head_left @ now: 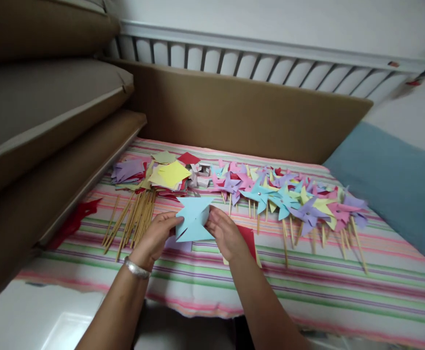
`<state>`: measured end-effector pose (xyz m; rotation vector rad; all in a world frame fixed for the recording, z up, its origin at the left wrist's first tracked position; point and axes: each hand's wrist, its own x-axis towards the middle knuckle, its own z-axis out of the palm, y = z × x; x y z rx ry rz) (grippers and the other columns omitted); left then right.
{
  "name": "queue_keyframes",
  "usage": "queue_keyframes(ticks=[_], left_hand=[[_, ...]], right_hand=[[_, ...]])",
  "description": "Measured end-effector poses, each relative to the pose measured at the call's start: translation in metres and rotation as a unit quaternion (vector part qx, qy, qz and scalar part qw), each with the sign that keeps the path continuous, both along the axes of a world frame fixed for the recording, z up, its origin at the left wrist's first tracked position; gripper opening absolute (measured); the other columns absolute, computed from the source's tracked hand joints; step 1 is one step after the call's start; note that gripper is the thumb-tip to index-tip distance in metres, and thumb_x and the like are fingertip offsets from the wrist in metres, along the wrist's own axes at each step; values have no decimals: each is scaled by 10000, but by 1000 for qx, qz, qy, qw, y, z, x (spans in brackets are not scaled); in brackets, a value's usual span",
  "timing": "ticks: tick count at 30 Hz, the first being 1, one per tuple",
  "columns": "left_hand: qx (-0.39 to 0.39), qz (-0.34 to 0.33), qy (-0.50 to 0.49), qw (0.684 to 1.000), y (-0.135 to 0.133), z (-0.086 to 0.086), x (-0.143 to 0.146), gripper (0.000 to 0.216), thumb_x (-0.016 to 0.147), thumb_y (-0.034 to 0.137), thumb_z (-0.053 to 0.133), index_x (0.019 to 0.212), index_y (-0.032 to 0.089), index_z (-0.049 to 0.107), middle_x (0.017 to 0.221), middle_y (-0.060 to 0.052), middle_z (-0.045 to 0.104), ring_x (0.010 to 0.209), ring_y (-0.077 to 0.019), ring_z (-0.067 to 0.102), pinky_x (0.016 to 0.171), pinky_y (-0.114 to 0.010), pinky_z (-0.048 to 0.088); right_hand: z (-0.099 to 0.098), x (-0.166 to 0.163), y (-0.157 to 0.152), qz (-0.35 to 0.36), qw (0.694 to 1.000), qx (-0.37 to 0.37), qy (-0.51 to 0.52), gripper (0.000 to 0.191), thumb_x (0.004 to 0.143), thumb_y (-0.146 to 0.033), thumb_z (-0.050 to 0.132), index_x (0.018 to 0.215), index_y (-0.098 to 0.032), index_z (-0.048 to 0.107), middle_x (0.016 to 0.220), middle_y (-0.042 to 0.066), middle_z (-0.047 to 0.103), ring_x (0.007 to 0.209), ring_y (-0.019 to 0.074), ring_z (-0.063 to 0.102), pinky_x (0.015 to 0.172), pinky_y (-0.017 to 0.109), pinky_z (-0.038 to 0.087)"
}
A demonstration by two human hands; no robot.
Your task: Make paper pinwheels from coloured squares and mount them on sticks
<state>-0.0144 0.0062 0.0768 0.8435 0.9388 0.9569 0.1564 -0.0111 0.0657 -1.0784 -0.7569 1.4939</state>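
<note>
A light blue paper square point(192, 221) with slits cut in from its corners is held up between my two hands. My left hand point(157, 236), a silver bracelet at its wrist, pinches the left edge. On the other side my right hand point(226, 232) grips the right edge, where the paper bends upward. A small hole shows near the paper's middle. Beneath it a purple paper sheet point(179, 243) lies on the striped cloth. Red paper point(247, 239) with pale sheets under it lies partly behind my right hand.
Stacks of coloured paper point(170, 174) and a small white box point(202, 175) stand behind my hands. Thin wooden sticks point(135, 218) lie at left beside a red plastic bag point(74, 224). Many finished pinwheels point(283, 199) cover the right. Cardboard point(234, 109) borders the back.
</note>
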Motion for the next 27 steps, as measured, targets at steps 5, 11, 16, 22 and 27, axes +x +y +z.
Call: queue_keyframes(ticks=[5, 11, 16, 22, 27], left_hand=[[-21, -9, 10, 1000, -5, -6, 21, 149, 605, 269, 719, 664, 134, 692, 549, 5, 588, 529, -93, 486, 552, -215, 374], [-17, 14, 9, 1000, -2, -10, 42, 182, 565, 217, 749, 717, 137, 692, 639, -12, 655, 563, -101, 536, 584, -223, 400], [-26, 11, -2, 1000, -1, -6, 56, 217, 556, 228, 753, 746, 141, 693, 667, -20, 671, 574, -112, 560, 583, -231, 414], [-31, 23, 3, 999, -1, -6, 62, 193, 551, 233, 752, 707, 140, 684, 635, -13, 652, 561, -107, 545, 574, -226, 408], [-1, 31, 15, 999, 2, -10, 56, 176, 580, 253, 743, 708, 145, 690, 624, 0, 632, 550, -93, 513, 532, -208, 370]], right_hand=[[-5, 5, -2, 18, 994, -43, 100, 394, 540, -256, 791, 907, -202, 657, 830, 14, 715, 743, 197, 649, 706, 314, 487], [-9, 16, -3, -2, 993, -64, 99, 378, 491, -248, 815, 827, -152, 671, 825, 54, 726, 684, 207, 651, 701, 342, 498], [-10, 28, -7, -5, 994, -59, 95, 364, 517, -282, 797, 836, -135, 697, 742, 56, 730, 633, 214, 653, 677, 342, 498], [-3, 31, -8, -27, 993, -82, 86, 338, 470, -261, 803, 774, -149, 710, 713, 39, 725, 628, 211, 645, 640, 326, 489], [-6, 29, -8, -23, 992, -80, 95, 334, 477, -228, 796, 790, -154, 709, 717, 26, 723, 625, 191, 638, 646, 316, 489]])
